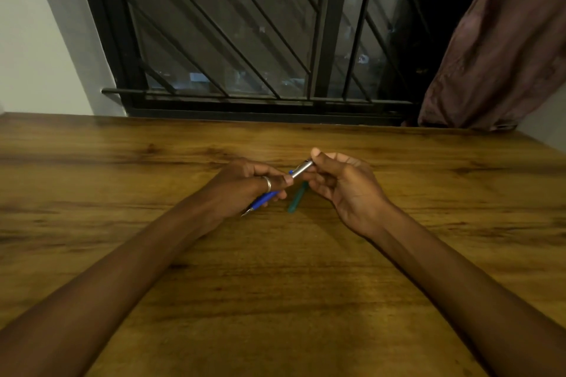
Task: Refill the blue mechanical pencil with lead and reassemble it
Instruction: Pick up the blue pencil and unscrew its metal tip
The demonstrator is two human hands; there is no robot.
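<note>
Left hand is gripping the blue mechanical pencil; right hand fingers are pinching its silver cap, possibly loosened; tugging crooked risks dropping it near the green lead tube

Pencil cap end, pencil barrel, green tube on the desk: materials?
Cap end: likely metal, silvery with a bright glint, pinched by the right hand. Blue pencil barrel: probably plastic, saturated glossy blue, gripped by the left hand. Green tube: looks like translucent plastic, dull teal. Table: wood-grain pattern; solid or laminate, cannot tell.
</note>
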